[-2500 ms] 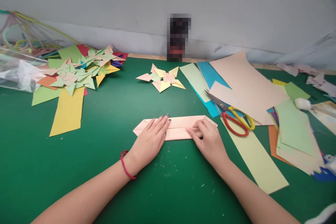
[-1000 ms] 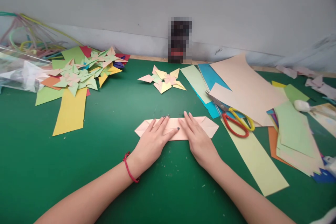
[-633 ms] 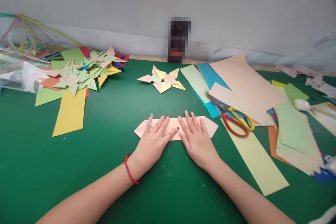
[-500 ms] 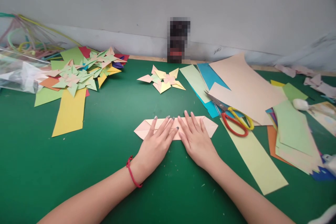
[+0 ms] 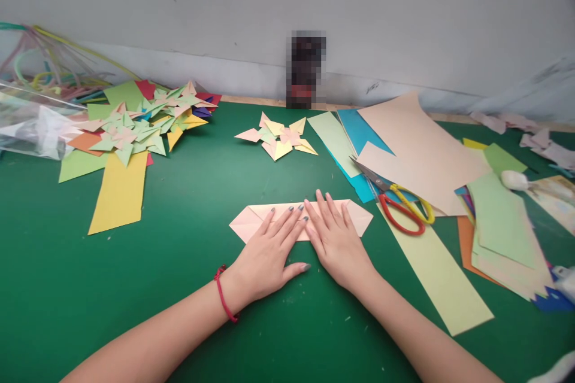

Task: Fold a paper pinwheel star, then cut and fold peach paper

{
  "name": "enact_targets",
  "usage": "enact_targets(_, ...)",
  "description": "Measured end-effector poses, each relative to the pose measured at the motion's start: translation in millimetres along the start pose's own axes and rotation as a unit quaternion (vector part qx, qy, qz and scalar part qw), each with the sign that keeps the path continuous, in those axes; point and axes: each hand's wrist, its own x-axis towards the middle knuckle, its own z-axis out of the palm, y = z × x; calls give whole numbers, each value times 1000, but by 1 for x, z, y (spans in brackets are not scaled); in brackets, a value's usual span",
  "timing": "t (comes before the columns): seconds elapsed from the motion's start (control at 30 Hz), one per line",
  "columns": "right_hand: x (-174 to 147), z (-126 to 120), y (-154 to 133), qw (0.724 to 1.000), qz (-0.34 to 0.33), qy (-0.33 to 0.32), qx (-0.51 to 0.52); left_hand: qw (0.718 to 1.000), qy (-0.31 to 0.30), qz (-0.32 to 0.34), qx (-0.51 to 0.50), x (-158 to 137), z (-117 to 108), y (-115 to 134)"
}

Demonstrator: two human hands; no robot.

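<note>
A folded pale pink sheet of paper (image 5: 245, 222) with pointed ends lies crosswise on the green tabletop (image 5: 188, 275). My left hand (image 5: 269, 254) rests flat over its left half, fingers stretched out, thumb apart and off the paper. On the right half, my right hand (image 5: 339, 239) lies flat with its fingers spread. The two hands nearly meet at the middle and cover much of the paper's near side. Beyond them sits a pink and yellow folded paper star (image 5: 283, 139). Just right of my right hand are scissors (image 5: 404, 206) with red and yellow handles.
At the left are several folded stars (image 5: 130, 131), a yellow paper strip (image 5: 117, 197) and a clear plastic bag (image 5: 31, 125). To the right lie a large peach sheet (image 5: 426, 149), a pale yellow strip (image 5: 442, 275) and stacked green paper (image 5: 503, 215). A wall stands behind.
My left hand has slid slightly toward me, and its thumb has swung out away from the fingers. My right hand and the pink paper have stayed in place.
</note>
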Motion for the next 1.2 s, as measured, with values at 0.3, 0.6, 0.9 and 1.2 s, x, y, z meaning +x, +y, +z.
enact_targets(0.3, -1, -2, 0, 1000, -7, 9, 14, 1000, -7, 5, -8, -1, -4, -1)
enact_targets(0.6, -1, -2, 1, 1000, -6, 0, 6, 998, -29, 18, -44, -11, -10, -1)
enact_targets(0.9, -1, -4, 1, 1000, 0, -18, 10, 997, -52, 4, -62, -15, -15, -1)
enact_targets(1.2, -4, -4, 6, 999, 22, -27, 2, 995, -64, 3, -76, -17, -18, -2)
